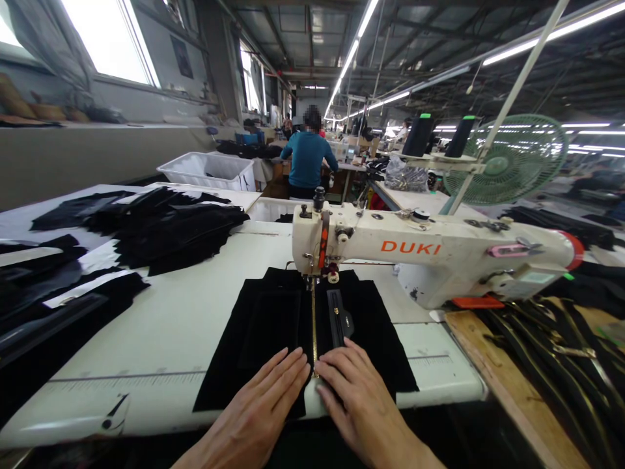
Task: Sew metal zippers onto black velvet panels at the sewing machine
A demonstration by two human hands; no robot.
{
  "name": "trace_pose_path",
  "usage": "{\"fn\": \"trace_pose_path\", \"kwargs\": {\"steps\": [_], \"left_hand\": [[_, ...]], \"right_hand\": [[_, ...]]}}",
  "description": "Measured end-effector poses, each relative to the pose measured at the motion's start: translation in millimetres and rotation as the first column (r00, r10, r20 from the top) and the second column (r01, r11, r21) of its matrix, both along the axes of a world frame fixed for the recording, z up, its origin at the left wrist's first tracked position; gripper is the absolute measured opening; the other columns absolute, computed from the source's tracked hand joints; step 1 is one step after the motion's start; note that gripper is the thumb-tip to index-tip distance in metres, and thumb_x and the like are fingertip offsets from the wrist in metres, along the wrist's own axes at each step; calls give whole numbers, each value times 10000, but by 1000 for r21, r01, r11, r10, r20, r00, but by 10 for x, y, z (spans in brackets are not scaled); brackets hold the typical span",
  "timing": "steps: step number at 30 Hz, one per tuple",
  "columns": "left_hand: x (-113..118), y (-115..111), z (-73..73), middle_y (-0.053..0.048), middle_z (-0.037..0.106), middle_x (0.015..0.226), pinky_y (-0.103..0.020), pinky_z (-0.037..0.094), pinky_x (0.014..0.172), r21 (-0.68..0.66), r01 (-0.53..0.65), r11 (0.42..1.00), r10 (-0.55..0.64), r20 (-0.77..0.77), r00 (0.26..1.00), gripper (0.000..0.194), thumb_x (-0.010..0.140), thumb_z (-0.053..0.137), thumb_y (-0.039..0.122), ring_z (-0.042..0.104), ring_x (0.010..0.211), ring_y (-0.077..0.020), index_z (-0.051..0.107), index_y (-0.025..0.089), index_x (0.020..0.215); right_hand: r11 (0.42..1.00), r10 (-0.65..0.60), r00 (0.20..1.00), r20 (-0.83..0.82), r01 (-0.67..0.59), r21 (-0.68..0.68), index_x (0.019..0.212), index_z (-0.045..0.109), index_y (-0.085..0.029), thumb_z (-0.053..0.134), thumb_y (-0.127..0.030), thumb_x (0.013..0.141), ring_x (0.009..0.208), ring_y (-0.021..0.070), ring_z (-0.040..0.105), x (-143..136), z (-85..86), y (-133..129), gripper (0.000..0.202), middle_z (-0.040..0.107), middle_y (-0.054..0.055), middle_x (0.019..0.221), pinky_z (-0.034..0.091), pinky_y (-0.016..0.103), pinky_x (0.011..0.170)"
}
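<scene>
Black fabric panels (227, 345) lie on the sewing table in front of me, joined along a gold-toothed zipper (315, 326) that runs down the middle. The zipper's far end passes under the needle area of a white sewing machine (361, 238). On the right panel is a small zipped pocket with a dark tab (347, 324). My left hand (263, 404) rests flat on the left panel, fingers stretched out beside the zipper. Flat on the right panel lies my right hand (359, 397), its fingertips at the zipper's near end.
Stacks of black cut pieces (180, 228) cover the left of the table. Loose zippers (561, 365) lie on a wooden board (517, 391) at right. Behind stand a white bin (209, 170), thread cones (418, 135), a green fan (508, 159) and a seated person (310, 159).
</scene>
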State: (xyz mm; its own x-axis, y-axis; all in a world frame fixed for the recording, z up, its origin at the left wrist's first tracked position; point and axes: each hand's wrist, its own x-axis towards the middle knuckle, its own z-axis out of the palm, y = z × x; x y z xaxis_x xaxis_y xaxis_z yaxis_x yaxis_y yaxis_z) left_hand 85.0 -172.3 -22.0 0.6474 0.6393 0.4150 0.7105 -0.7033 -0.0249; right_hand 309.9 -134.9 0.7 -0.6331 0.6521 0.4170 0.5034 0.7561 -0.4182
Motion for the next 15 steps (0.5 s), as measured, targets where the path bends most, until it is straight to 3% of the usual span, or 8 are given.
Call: {"fn": "trace_pose_path", "kwargs": {"steps": [4, 7, 11, 15], "left_hand": [[-6, -3, -20, -111, 418, 1539, -425, 378, 1154, -38, 6, 999, -6, 2, 1000, 763, 830, 342, -77, 319, 1449, -248, 249, 108, 1565], [-18, -13, -19, -109, 421, 1537, -408, 376, 1147, -46, 10, 999, -8, 35, 999, 770, 811, 346, -70, 325, 1447, -232, 269, 102, 1557], [-43, -25, 2, -73, 472, 1507, -345, 394, 1122, -96, -32, 995, 46, 147, 988, 763, 779, 375, -50, 416, 1399, -190, 381, 158, 1513], [-60, -27, 26, -40, 480, 1504, -318, 406, 1107, -153, -34, 988, 66, 206, 976, 757, 790, 413, -19, 449, 1377, -175, 383, 206, 1511]], "right_hand": [[996, -89, 987, -132, 88, -10, 1185, 627, -226, 582, -137, 959, 983, 212, 613, -91, -69, -15, 247, 632, 39, 1048, 341, 553, 1125], [996, -85, 980, -178, 88, 8, 1149, 647, -258, 529, -101, 977, 910, 197, 629, -139, -120, 4, 261, 645, 12, 982, 357, 576, 1099], [997, -60, 988, -142, 67, 44, 1102, 647, -251, 502, -108, 989, 888, 208, 629, -152, -140, 39, 233, 656, 9, 950, 400, 566, 1066], [995, -30, 995, -100, 39, 93, 1032, 630, -192, 479, -114, 1001, 899, 217, 619, -153, -145, 46, 173, 649, 40, 936, 410, 543, 1077]]}}
